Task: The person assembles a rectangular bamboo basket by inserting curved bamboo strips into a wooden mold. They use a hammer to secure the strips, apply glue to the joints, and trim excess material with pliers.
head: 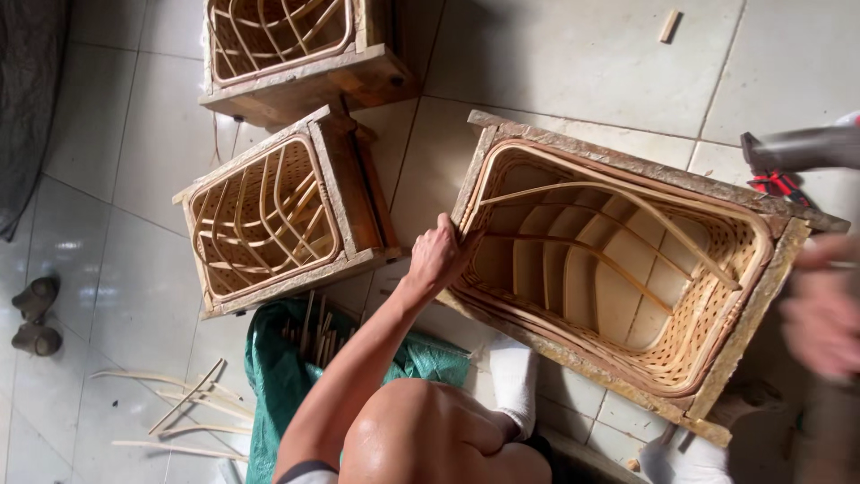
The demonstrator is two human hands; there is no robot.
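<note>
With our left hand (pixel 436 255) gripping the near corner of the woven basket (pixel 618 269) in its wooden frame (pixel 761 309) on the floor, fingers clamped on the rim, we should brace it firmly; the blurred right hand (pixel 820 314) we cannot read.

The right hand (pixel 822 309) was a blur at the right edge of the view, beside the large wooden frame (pixel 627 170) holding a woven rattan basket (pixel 708 305); whether it gripped anything could not be told. Above it, a grey tool (pixel 802 148) ran out of the picture past that frame's far right corner. Beyond the frame's left side, a third wooden frame (pixel 296 81) was cut off by the top edge. The fingertips of the left hand (pixel 439 255) were hidden inside the basket's rim.
</note>
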